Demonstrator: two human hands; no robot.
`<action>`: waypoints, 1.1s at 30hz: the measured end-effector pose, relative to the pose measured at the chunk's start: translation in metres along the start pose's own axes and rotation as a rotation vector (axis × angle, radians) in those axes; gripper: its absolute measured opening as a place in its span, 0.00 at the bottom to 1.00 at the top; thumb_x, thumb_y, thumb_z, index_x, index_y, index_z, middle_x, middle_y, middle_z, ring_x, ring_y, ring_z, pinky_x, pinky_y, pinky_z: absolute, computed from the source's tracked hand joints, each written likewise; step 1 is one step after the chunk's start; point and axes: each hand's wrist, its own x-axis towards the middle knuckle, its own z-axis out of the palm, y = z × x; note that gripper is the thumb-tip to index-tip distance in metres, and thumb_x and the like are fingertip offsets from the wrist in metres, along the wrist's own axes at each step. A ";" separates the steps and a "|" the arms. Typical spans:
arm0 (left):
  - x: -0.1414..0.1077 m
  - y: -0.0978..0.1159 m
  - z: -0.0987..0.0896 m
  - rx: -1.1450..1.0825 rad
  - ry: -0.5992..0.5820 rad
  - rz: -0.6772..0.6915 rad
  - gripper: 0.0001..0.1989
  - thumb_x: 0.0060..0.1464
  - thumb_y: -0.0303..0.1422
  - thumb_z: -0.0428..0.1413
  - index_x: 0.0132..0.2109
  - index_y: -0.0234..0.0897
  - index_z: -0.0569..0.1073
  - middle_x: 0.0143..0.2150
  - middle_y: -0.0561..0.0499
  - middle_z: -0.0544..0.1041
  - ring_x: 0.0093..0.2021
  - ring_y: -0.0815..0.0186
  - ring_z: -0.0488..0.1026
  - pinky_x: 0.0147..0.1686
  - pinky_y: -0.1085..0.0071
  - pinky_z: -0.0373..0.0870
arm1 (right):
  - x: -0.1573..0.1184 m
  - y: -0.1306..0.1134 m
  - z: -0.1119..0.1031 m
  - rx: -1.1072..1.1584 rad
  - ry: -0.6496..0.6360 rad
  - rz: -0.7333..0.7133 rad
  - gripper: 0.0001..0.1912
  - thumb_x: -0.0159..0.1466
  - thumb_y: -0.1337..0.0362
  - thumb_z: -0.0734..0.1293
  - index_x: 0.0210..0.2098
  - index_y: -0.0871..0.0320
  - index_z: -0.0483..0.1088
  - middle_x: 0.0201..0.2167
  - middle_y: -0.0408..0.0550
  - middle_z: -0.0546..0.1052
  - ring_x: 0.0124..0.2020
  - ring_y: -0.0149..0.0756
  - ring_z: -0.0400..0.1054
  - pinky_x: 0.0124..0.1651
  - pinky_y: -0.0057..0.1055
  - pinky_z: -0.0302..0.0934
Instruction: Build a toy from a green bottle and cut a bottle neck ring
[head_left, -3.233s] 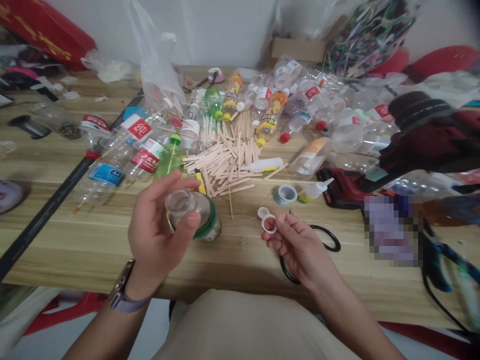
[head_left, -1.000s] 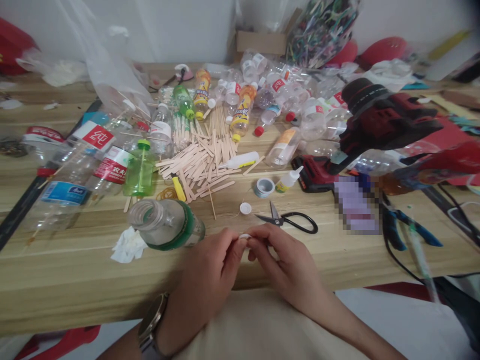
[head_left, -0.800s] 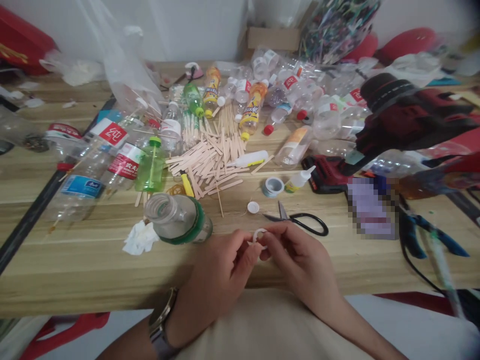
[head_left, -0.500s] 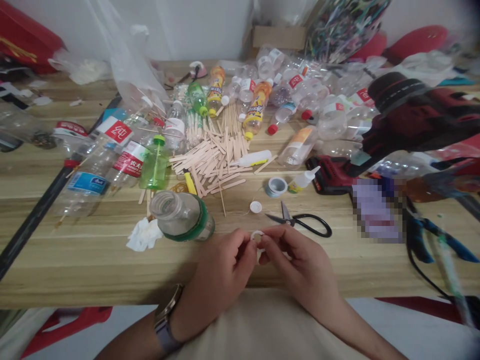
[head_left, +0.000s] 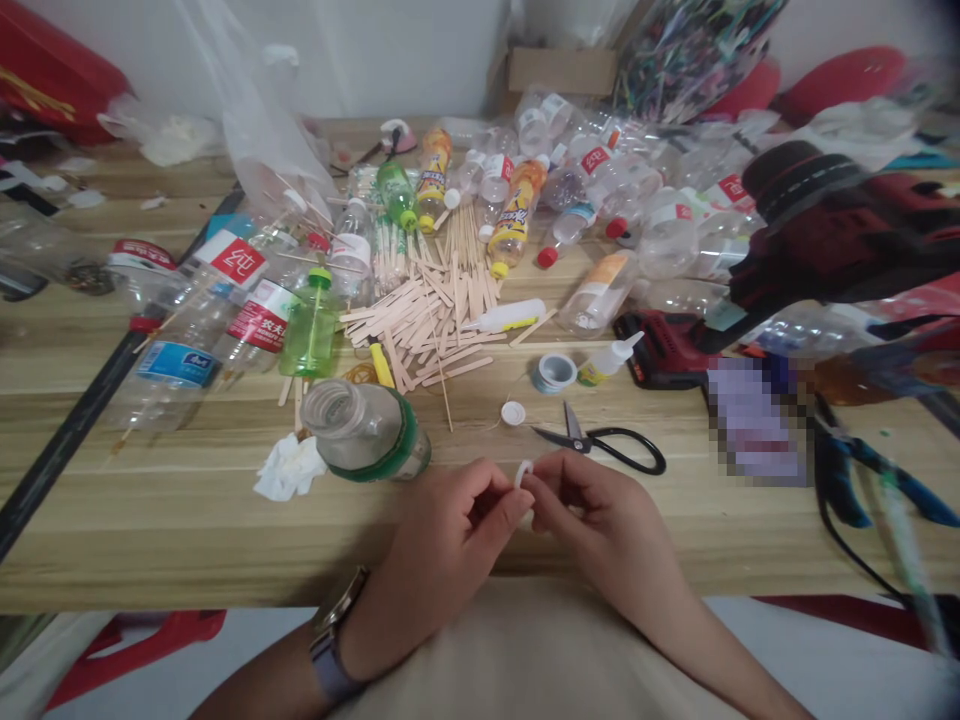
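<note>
My left hand (head_left: 469, 520) and my right hand (head_left: 596, 515) meet just over the table's front part, fingertips pinching a small white plastic ring (head_left: 523, 470) between them. It is turned nearly edge-on, and the fingers cover part of it. Beyond the fingertips lies a white bottle cap (head_left: 513, 413). Black-handled scissors (head_left: 592, 445) rest partly spread near my right hand. Left of my left hand, a clear bottle with a green band (head_left: 367, 430) leans with its mouth uncapped, next to a crumpled tissue (head_left: 290, 466).
Wooden sticks (head_left: 412, 320) are heaped mid-table, with a small glue bottle (head_left: 607, 358) and a grey-blue tub (head_left: 555, 373) nearby. Plastic bottles (head_left: 259, 315) crowd the left and back. A red-black power drill (head_left: 840, 230) and blue-handled pliers (head_left: 844, 480) occupy the right.
The white ring has turned from facing up to nearly edge-on and shifted slightly right, as the fingertips of both hands moved around it. Other things stay put.
</note>
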 end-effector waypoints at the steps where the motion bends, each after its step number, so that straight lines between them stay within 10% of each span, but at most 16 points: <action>1: 0.000 -0.001 0.000 0.001 -0.003 0.003 0.13 0.64 0.38 0.55 0.31 0.38 0.73 0.24 0.56 0.74 0.26 0.69 0.68 0.27 0.73 0.59 | 0.000 0.000 0.000 -0.032 0.004 -0.028 0.13 0.65 0.57 0.64 0.25 0.54 0.69 0.17 0.40 0.70 0.19 0.31 0.63 0.22 0.27 0.55; 15: -0.002 -0.004 0.005 -0.042 0.003 -0.006 0.11 0.66 0.39 0.51 0.37 0.39 0.72 0.30 0.55 0.76 0.31 0.67 0.72 0.32 0.72 0.64 | -0.006 0.004 -0.002 -0.257 0.117 -0.291 0.14 0.68 0.67 0.61 0.26 0.56 0.68 0.18 0.37 0.67 0.18 0.27 0.60 0.22 0.23 0.53; 33: -0.003 -0.002 0.004 0.086 0.017 0.005 0.16 0.67 0.39 0.47 0.30 0.39 0.66 0.24 0.55 0.70 0.26 0.67 0.67 0.28 0.70 0.56 | -0.005 -0.004 -0.003 -0.052 0.133 -0.191 0.13 0.63 0.64 0.63 0.22 0.54 0.64 0.16 0.37 0.66 0.18 0.28 0.60 0.21 0.24 0.55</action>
